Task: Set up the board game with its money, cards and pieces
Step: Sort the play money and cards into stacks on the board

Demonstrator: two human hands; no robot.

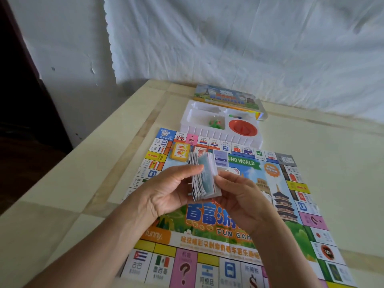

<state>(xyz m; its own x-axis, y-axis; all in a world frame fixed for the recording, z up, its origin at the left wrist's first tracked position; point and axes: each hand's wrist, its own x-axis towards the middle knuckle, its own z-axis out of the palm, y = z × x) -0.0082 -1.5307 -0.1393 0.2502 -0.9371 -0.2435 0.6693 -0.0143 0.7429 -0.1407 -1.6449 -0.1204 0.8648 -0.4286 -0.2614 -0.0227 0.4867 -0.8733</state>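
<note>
A colourful game board [207, 242] lies flat on the table. Above its middle I hold a thick stack of paper money [204, 177] upright between both hands. My left hand [166, 190] grips the stack from the left, fingers curled round it. My right hand [243, 196] holds its right side, thumb on the front note. A yellow card deck [179, 154] and a lilac card pile [220, 158] sit on the board's far part. The white plastic tray [207, 132] behind holds green pieces [216, 123], small coloured pieces [235, 116] and an orange round part [242, 127].
The game box lid [228, 97] lies behind the tray, by a white cloth-covered wall. The beige table [72, 183] runs left to an edge beside a dark gap. Bare tabletop shows to the right of the board.
</note>
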